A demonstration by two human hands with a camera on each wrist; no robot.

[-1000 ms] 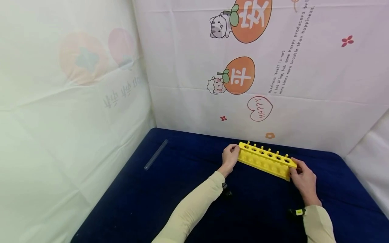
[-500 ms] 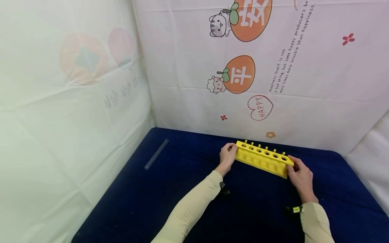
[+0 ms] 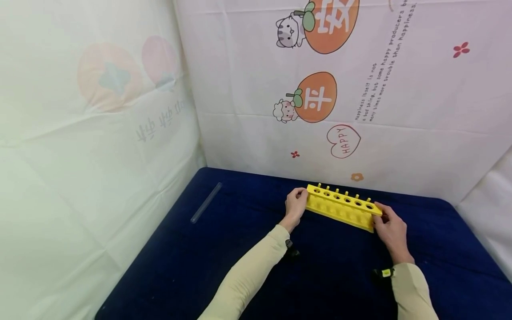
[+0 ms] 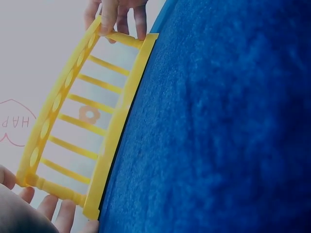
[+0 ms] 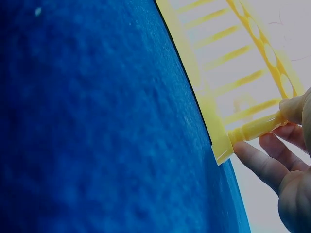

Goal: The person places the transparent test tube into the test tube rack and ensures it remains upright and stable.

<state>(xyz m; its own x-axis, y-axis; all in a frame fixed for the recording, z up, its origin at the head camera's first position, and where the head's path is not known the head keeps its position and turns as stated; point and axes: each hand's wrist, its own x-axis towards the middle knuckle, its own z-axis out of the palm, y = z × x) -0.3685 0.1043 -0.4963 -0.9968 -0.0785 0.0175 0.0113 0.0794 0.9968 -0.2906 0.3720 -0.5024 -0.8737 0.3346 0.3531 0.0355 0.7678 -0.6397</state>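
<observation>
A yellow test tube rack (image 3: 340,213) stands near the back of the table, running slantwise between my two hands. Its top plate has a row of round holes, with short pegs along the far side. My left hand (image 3: 295,206) grips the rack's left end. At the other end, my right hand (image 3: 394,231) has the thumb on the top plate and fingers round the end post (image 5: 257,127), as the right wrist view shows. The holes hold no tubes. A clear test tube (image 3: 206,203) lies on the cloth, well to the left of the rack.
Dark blue cloth (image 3: 240,249) covers the table. A white printed curtain (image 3: 248,133) hangs directly behind the rack, and another white sheet (image 3: 100,178) borders the left side.
Both hands have slid the rack a little to the left, keeping hold of its ends. The clear test tube has stayed in place.
</observation>
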